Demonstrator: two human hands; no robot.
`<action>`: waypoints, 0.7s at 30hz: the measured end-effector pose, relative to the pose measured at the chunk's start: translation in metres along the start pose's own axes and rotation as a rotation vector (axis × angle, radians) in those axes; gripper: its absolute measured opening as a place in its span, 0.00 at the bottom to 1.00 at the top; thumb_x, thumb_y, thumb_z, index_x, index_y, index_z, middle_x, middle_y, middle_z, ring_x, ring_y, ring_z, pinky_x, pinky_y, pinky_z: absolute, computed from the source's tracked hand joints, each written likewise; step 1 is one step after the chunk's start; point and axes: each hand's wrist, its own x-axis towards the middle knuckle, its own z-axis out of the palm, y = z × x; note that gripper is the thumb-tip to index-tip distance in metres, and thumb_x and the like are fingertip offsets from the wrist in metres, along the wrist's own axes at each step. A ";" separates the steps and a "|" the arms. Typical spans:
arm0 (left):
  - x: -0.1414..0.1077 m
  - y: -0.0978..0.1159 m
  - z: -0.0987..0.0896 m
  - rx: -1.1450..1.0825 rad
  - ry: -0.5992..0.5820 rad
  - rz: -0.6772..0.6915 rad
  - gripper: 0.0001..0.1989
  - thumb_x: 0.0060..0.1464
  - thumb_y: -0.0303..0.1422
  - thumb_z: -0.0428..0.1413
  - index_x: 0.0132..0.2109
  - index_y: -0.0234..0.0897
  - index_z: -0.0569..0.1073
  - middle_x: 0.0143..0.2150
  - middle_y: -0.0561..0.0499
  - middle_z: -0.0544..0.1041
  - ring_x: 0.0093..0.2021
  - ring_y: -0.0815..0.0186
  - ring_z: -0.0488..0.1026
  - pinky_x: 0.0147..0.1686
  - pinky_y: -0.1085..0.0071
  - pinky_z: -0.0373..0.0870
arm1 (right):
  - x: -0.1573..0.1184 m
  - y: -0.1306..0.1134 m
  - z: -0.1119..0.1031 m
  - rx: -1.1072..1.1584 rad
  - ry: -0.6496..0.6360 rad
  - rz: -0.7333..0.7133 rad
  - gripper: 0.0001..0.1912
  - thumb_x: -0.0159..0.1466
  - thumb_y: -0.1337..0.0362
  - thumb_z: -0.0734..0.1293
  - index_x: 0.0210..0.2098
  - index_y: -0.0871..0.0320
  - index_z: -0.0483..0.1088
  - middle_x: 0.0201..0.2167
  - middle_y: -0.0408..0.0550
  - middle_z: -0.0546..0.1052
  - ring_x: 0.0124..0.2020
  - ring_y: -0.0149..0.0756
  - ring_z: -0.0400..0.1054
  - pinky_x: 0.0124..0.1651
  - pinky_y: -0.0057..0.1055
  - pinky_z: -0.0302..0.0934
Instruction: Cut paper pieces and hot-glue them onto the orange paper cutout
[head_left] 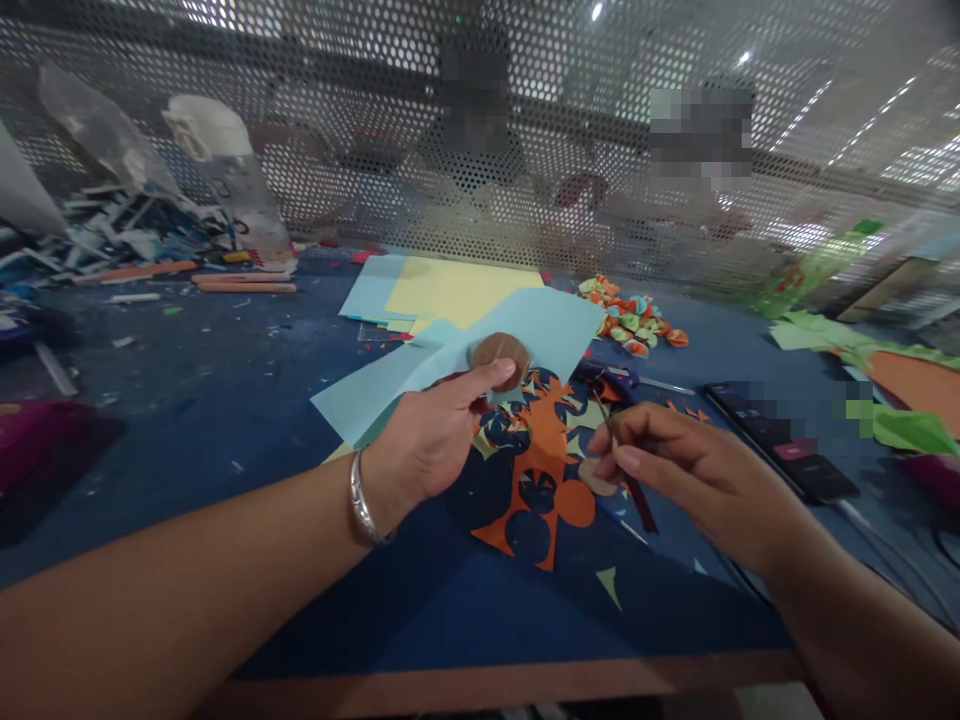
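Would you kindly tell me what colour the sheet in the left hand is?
The sheet in the left hand is light blue, as the head view shows.

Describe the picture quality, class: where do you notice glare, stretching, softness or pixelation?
In the head view, small lights glare near the top; in the head view, the bracelet by the left hand glints; toward the head view's left edge, the white-capped bottle looks tilted and soft, probably lens stretching; and in the head view, pixel blocks mask parts of the phone.

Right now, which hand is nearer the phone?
Right: the right hand is beside the phone; the left hand is farther off, holding a brown disc and blue paper.
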 end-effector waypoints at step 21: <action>-0.006 0.001 0.008 -0.113 0.138 -0.079 0.07 0.51 0.28 0.67 0.28 0.36 0.77 0.28 0.53 0.77 0.28 0.71 0.71 0.34 0.72 0.68 | 0.012 -0.022 0.046 0.672 0.162 0.239 0.25 0.58 0.52 0.76 0.49 0.60 0.72 0.19 0.35 0.68 0.13 0.19 0.50 0.13 0.18 0.41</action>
